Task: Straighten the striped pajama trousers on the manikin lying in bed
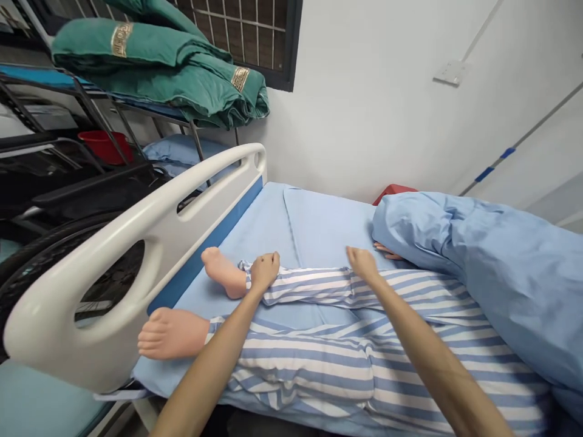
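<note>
A manikin lies on the bed in blue-and-white striped trousers (310,358), both of its bare feet toward the footboard. My left hand (265,270) is closed on the trouser cloth of the far leg, just above the ankle and near the far foot (223,272). Farther up that same leg, around the knee, my right hand (362,262) is closed at the cloth's far edge; its fingertips are partly hidden. The near foot (173,334) rests beside my left forearm. Part of the manikin's hand (387,250) shows from under a bunched blue quilt (478,243).
A white footboard (150,224) closes off the bed's left end. Beyond it stand a wheelchair (91,200), a red bucket (105,147) and a rack holding folded green bedding (182,67). Light-blue sheet (319,218) lies between the far leg and the wall (364,91).
</note>
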`<control>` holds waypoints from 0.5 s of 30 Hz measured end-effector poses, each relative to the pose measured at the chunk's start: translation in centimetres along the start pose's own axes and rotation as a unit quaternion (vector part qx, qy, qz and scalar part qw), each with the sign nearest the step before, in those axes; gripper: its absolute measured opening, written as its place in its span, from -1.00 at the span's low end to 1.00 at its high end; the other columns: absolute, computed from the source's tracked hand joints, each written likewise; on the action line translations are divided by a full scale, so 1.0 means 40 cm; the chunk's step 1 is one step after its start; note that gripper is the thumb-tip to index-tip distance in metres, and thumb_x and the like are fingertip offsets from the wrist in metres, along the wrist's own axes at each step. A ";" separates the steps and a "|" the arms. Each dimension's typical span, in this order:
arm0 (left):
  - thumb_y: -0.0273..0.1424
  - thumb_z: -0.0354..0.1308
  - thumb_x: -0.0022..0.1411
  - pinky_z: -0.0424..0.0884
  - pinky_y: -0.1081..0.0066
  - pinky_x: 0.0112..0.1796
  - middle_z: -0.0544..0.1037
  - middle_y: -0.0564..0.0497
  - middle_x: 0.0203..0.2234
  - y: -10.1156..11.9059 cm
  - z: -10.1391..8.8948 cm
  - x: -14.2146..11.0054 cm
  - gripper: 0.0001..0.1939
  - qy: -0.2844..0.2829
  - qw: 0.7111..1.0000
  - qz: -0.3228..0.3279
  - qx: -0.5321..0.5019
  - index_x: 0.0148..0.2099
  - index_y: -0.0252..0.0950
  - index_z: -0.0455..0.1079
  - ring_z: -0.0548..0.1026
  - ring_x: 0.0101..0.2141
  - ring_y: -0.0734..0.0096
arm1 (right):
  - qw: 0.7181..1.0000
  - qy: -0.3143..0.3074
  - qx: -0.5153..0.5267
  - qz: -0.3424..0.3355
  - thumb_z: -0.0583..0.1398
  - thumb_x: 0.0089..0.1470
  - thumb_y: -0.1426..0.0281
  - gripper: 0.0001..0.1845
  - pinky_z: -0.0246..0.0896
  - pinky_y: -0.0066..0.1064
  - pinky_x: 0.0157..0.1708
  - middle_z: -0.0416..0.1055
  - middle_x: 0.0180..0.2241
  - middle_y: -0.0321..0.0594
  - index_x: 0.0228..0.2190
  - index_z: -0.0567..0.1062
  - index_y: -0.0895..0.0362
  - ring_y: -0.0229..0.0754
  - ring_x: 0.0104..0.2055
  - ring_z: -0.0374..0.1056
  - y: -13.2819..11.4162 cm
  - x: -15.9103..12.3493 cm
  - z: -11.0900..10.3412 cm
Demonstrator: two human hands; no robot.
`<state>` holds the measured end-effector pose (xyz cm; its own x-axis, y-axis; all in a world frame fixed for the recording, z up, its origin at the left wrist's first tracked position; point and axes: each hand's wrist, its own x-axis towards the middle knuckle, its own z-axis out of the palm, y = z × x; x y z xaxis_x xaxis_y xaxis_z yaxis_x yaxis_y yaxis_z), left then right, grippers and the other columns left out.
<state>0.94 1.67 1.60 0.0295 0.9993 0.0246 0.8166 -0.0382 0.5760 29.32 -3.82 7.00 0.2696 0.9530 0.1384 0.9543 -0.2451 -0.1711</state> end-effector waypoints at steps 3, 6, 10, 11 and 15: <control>-0.28 -0.19 0.41 0.22 0.35 -0.23 0.61 -0.21 -0.30 -0.003 -0.006 -0.005 -0.51 0.010 1.000 0.003 -0.016 -0.36 -0.27 0.51 0.50 -0.22 0.18 | 0.974 0.018 0.197 -0.111 -0.09 0.33 0.20 -0.42 0.05 -0.41 -0.41 0.41 -0.59 -0.20 -0.64 0.39 0.11 -0.20 -0.49 0.31 -0.259 -0.002 0.058; -0.29 -0.20 0.43 0.23 0.34 -0.22 0.61 -0.20 -0.30 -0.009 -0.010 -0.009 -0.51 0.027 0.999 0.010 -0.028 -0.32 -0.28 0.53 0.49 -0.25 0.20 | 0.914 0.042 0.379 -0.139 -0.14 0.30 0.04 -0.37 -0.02 -0.41 -0.48 0.25 -0.66 -0.28 -0.68 0.23 0.08 -0.25 -0.56 0.16 -0.437 -0.026 0.139; -0.31 -0.17 0.43 0.24 0.37 -0.21 0.61 -0.19 -0.30 -0.012 -0.009 -0.010 -0.54 0.042 0.998 -0.008 -0.047 -0.27 -0.33 0.54 0.49 -0.26 0.25 | 0.897 0.040 0.435 -0.074 -0.16 0.26 -0.01 -0.38 -0.03 -0.39 -0.49 0.27 -0.65 -0.26 -0.67 0.25 0.06 -0.23 -0.54 0.14 -0.500 -0.063 0.234; -0.30 -0.16 0.44 0.25 0.37 -0.21 0.61 -0.18 -0.30 -0.011 -0.008 -0.009 -0.55 0.041 0.998 -0.014 -0.053 -0.26 -0.33 0.54 0.49 -0.26 0.26 | 0.898 0.037 0.433 -0.066 -0.15 0.25 -0.02 -0.39 -0.03 -0.38 -0.49 0.29 -0.64 -0.25 -0.66 0.26 0.06 -0.22 -0.53 0.15 -0.497 -0.068 0.248; -0.28 -0.16 0.44 0.25 0.35 -0.22 0.60 -0.17 -0.31 -0.008 -0.006 -0.011 -0.55 0.019 0.997 -0.020 -0.074 -0.28 -0.31 0.52 0.48 -0.28 0.26 | 0.895 0.034 0.443 -0.046 -0.15 0.23 -0.04 -0.39 0.00 -0.38 -0.48 0.34 -0.62 -0.23 -0.65 0.28 0.05 -0.20 -0.52 0.19 -0.480 -0.071 0.264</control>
<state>0.54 1.24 1.59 -0.0260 0.9993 0.0280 0.7223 -0.0006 0.6916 8.88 0.07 -0.41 0.2322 0.9411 0.2458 0.5044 0.0995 -0.8577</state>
